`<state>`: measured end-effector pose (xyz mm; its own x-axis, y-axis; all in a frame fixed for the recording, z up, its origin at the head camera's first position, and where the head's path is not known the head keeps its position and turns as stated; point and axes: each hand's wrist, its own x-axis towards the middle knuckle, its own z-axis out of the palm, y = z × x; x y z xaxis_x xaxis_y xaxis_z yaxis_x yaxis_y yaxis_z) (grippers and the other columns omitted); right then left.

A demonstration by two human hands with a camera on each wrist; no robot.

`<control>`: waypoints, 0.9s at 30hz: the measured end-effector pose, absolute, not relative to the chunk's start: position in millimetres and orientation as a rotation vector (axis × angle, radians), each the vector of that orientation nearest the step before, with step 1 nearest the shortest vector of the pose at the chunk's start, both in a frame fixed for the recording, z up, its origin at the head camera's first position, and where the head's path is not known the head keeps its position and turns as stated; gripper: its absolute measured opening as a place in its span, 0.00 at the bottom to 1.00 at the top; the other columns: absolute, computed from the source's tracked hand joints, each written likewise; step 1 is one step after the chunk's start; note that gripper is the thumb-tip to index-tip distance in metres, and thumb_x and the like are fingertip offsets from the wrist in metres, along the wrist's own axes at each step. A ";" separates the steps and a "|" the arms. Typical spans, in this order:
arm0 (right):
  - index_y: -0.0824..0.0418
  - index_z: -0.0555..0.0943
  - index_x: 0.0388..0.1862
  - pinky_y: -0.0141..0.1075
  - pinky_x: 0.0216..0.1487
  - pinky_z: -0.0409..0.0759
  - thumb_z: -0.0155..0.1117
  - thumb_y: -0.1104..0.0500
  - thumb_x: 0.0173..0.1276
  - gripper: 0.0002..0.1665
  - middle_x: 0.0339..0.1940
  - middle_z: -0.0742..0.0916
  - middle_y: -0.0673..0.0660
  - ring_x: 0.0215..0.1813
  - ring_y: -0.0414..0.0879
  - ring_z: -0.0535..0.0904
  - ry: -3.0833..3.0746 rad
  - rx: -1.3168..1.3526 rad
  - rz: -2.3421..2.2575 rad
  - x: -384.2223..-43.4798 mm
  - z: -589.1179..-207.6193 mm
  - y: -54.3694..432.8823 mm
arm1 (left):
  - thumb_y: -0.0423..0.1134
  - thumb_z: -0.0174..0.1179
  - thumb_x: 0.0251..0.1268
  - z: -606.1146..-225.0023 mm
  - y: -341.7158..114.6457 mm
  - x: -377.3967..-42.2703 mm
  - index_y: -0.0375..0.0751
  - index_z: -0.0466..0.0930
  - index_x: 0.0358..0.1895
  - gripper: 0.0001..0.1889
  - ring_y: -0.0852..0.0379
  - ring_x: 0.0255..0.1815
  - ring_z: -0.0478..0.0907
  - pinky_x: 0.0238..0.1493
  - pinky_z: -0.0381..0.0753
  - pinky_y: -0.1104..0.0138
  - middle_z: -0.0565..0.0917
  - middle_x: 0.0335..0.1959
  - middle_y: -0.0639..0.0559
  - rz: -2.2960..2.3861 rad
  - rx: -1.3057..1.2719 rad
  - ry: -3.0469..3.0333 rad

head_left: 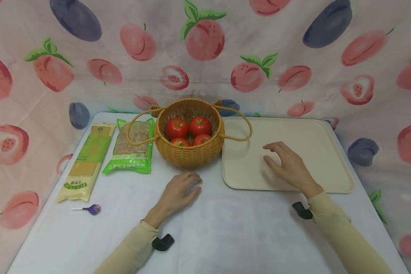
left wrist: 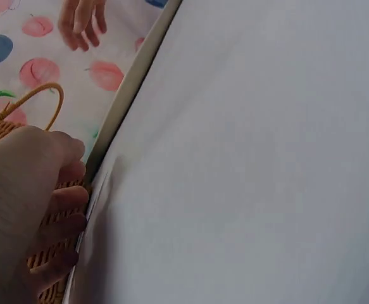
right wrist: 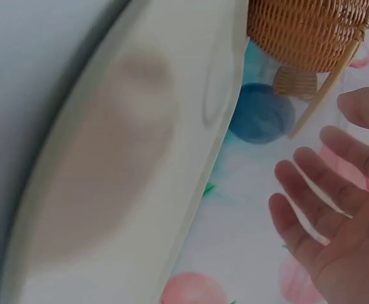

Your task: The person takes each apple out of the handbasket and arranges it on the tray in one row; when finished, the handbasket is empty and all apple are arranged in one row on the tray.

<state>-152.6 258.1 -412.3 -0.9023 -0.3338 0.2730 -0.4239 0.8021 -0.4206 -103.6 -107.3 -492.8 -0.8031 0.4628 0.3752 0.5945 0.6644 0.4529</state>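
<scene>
A round wicker basket (head_left: 188, 156) with two looped handles stands at the back middle of the table, and several red tomatoes (head_left: 176, 128) lie in it. Just in front of the basket is my left hand (head_left: 176, 194), its fingers loosely bent around nothing. My right hand (head_left: 289, 165) hovers over the beige tray (head_left: 308, 152) to the right of the basket. In the right wrist view the fingers of the right hand (right wrist: 342, 209) are spread and relaxed, with nothing in them. The left wrist view shows the left hand (left wrist: 19, 196) before the basket's woven side (left wrist: 51, 244).
Left of the basket lies a green-edged clear food packet (head_left: 131, 146). Beside it is a long yellow-green noodle packet (head_left: 89, 161). A purple-wrapped lollipop (head_left: 93, 209) rests near the left edge. Fruit-print cloth (head_left: 205, 80) hangs behind the white tabletop (head_left: 226, 232).
</scene>
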 end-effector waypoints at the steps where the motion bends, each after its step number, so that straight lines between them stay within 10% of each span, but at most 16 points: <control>1: 0.56 0.75 0.55 0.47 0.45 0.79 0.60 0.53 0.67 0.19 0.51 0.79 0.52 0.51 0.49 0.77 -2.796 0.608 0.719 -154.2 -410.8 255.7 | 0.45 0.61 0.61 -494.0 -104.3 -103.9 0.50 0.81 0.45 0.11 0.58 0.51 0.78 0.52 0.79 0.62 0.81 0.48 0.57 -0.850 -0.873 -2.648; 27: 0.54 0.77 0.49 0.42 0.46 0.82 0.61 0.57 0.67 0.13 0.45 0.82 0.47 0.46 0.42 0.80 -2.640 1.059 0.687 -190.9 -379.4 202.4 | 0.52 0.59 0.64 -497.3 -43.3 -128.5 0.50 0.73 0.60 0.23 0.52 0.75 0.56 0.73 0.63 0.53 0.67 0.70 0.54 -0.944 -1.201 -2.644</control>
<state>-190.9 202.4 -379.4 -0.7179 -0.5954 0.3606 -0.6957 0.6320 -0.3414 -128.5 -43.3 -497.3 -0.6873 0.6528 0.3186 0.7069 0.5002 0.5001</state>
